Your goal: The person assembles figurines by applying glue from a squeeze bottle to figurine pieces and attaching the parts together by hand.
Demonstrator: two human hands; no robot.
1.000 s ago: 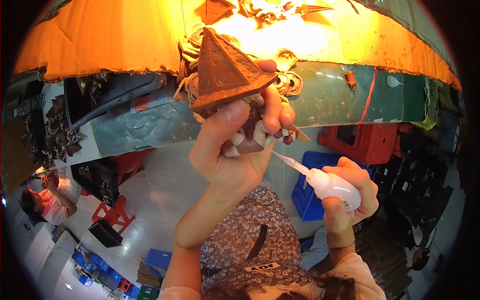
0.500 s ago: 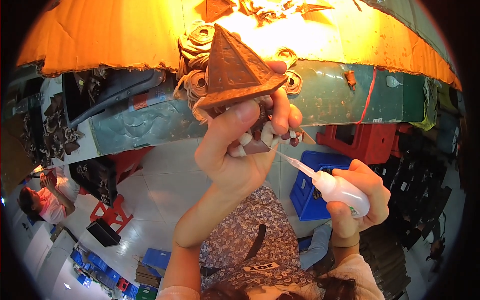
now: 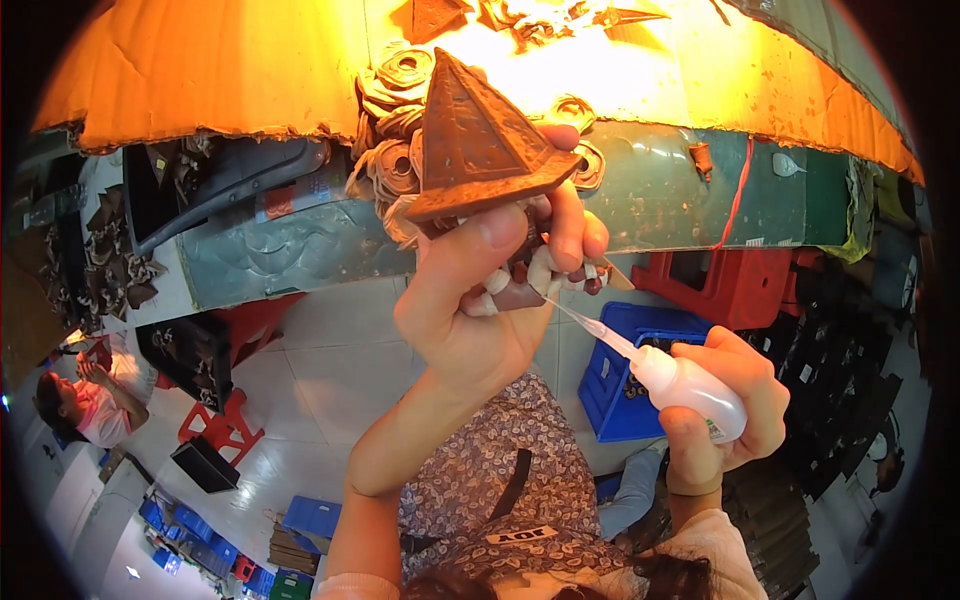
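Observation:
My left hand (image 3: 470, 290) is closed around a small figurine with a brown pointed hat (image 3: 480, 140). Thumb and fingers pinch it just under the brim, so much of the body is hidden. Pale and dark red-brown parts (image 3: 520, 292) of the figurine stick out below my fingers. In my right hand (image 3: 735, 400) is a white squeeze bottle (image 3: 695, 390) with a long thin clear nozzle (image 3: 595, 328). Its tip points up and left and reaches the lower part of the figurine; whether it touches, I cannot tell.
Brown ring-shaped pieces (image 3: 395, 165) are stacked behind the figurine on a green-topped table (image 3: 300, 255). Brightly lit cardboard (image 3: 220, 80) overhangs it. A blue crate (image 3: 610, 390) and red stool (image 3: 720, 290) stand below right. A person (image 3: 95, 400) sits far left.
The figurine in my left hand has shifted very slightly right. My right hand and the bottle have moved slightly right and down, the nozzle tip staying by the figurine.

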